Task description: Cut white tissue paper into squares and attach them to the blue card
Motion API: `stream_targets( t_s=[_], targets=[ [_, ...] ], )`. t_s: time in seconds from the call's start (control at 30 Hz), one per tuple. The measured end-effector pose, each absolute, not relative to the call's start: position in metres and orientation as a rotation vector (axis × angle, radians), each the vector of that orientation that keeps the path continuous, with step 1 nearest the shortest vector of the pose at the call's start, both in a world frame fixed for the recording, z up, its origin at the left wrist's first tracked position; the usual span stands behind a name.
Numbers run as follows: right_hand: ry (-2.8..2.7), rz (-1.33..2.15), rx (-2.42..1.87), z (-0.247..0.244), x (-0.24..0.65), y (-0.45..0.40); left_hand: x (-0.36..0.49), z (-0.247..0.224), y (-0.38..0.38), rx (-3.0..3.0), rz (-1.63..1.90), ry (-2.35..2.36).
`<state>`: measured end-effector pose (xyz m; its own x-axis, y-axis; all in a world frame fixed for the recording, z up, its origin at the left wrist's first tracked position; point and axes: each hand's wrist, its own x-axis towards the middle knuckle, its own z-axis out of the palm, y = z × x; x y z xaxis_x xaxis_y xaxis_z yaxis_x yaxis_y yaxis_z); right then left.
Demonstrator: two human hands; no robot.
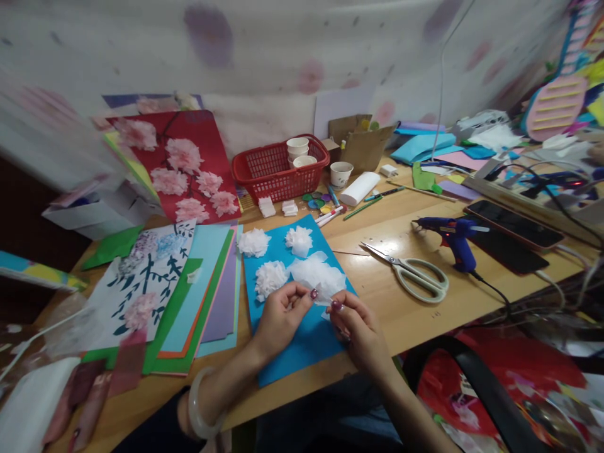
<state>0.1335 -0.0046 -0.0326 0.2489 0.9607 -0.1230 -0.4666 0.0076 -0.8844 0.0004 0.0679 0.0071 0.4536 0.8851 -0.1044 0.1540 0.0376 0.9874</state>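
Over a blue sheet of paper [302, 352], my two hands hold a white tissue-paper flower [318, 274] with spread, ruffled layers. My left hand [289, 318] pinches its near edge between thumb and fingers. Close beside it, my right hand [353, 324] pinches the same tissue on the right; its lower fingers are curled. Three finished-looking white paper flowers rest on the blue sheet: one at the upper left [253, 243], one at the upper right [299, 241] and one at the left [271, 280], just beyond my left hand.
Scissors [410, 270] and a blue glue gun [448, 239] lie to the right, near phones [514, 223]. Coloured paper [219, 314] is stacked left. A red basket [278, 173] with paper cups stands behind, beside a red card with pink flowers [184, 170].
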Motion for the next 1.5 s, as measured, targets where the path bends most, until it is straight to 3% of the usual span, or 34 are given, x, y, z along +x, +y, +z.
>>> stream_targets(
  t_s=[0.33, 0.53, 0.73, 1.3, 1.5],
  targets=[
    [-0.632, 1.251, -1.015, -0.029, 0.133, -0.004, -0.002, 0.011, 0.068, 1.424, 0.766, 0.954],
    [-1.01, 1.092, -1.249, -0.014, 0.129, -0.005, -0.003, 0.007, 0.06, 1.659, 0.771, 0.966],
    [-1.192, 1.095, -1.225, -0.011, 0.129, -0.008, -0.004, 0.003, 0.059, 1.669, 0.743, 0.948],
    [-1.078, 1.13, -1.237, -0.016, 0.128, -0.008, -0.003, 0.008, 0.066, 1.623, 0.663, 0.847],
    [-0.836, 1.174, -1.135, -0.023, 0.128, -0.005, -0.003, 0.008, 0.068, 1.288, 0.627, 0.844]
  ],
)
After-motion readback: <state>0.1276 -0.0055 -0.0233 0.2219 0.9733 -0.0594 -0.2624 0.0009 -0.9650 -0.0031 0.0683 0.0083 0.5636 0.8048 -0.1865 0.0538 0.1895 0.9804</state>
